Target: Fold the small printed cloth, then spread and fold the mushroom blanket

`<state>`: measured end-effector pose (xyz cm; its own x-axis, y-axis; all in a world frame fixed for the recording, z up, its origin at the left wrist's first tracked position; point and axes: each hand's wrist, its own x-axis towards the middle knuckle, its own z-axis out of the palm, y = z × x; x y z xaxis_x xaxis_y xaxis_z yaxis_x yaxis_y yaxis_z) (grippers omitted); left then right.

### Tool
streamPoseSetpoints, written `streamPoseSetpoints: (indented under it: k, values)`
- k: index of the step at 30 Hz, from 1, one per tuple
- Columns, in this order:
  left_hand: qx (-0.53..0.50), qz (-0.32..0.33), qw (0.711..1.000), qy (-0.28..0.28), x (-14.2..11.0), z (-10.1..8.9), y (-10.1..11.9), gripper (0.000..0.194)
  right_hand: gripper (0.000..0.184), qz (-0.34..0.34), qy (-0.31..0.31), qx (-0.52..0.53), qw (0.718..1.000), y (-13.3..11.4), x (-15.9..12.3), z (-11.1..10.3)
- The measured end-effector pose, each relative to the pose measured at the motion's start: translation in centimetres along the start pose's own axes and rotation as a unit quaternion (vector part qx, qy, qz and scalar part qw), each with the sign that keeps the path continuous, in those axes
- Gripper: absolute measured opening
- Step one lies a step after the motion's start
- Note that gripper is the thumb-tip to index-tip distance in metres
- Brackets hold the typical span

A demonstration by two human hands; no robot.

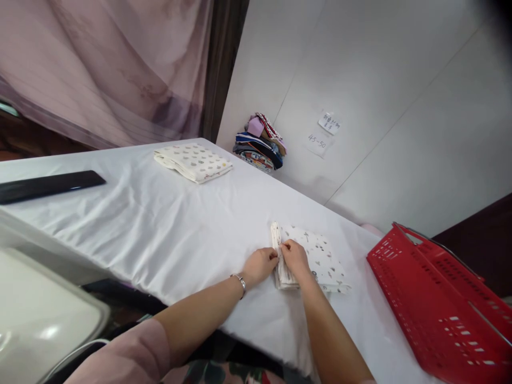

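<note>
The printed cloth (324,258) lies on the white worktop (172,229) right at my fingers, its thick folded edge standing between my two hands and its flat body spreading off to my right. That edge runs away from me, roughly crosswise to the spread of the cloth. My left grip (261,266) meets it from the outer side, fingertips bunched against the layers, though I cannot tell whether they pinch or merely press. My right grip (295,257) comes over the cloth itself, thumb and fingers closed on the edge from the inner side; it is the nearer one to the flat part. The cloth is off-white, scattered with small dark motifs, its layers stacked and slightly ruffled along the edge, thinner and smoother toward the far right end, which stops short of the red basket (424,298).
</note>
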<state>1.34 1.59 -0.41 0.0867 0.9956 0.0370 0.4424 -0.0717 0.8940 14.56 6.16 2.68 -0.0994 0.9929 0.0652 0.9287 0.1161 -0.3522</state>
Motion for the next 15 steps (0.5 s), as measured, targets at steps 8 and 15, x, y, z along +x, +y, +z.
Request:
streamPoseSetpoints:
  k: [8, 15]
  values:
    - [0.017, 0.007, 1.000, -0.008, -0.32, -0.19, 0.28, 0.016, 0.022, 0.001, 0.012, -0.008, 1.000, 0.24, -0.05, 0.88]
    - [-0.065, 0.005, 0.998, 0.015, 0.25, -0.02, -0.31, 0.018, 0.020, 0.000, 0.012, -0.017, 1.000, 0.32, -0.16, 1.02]
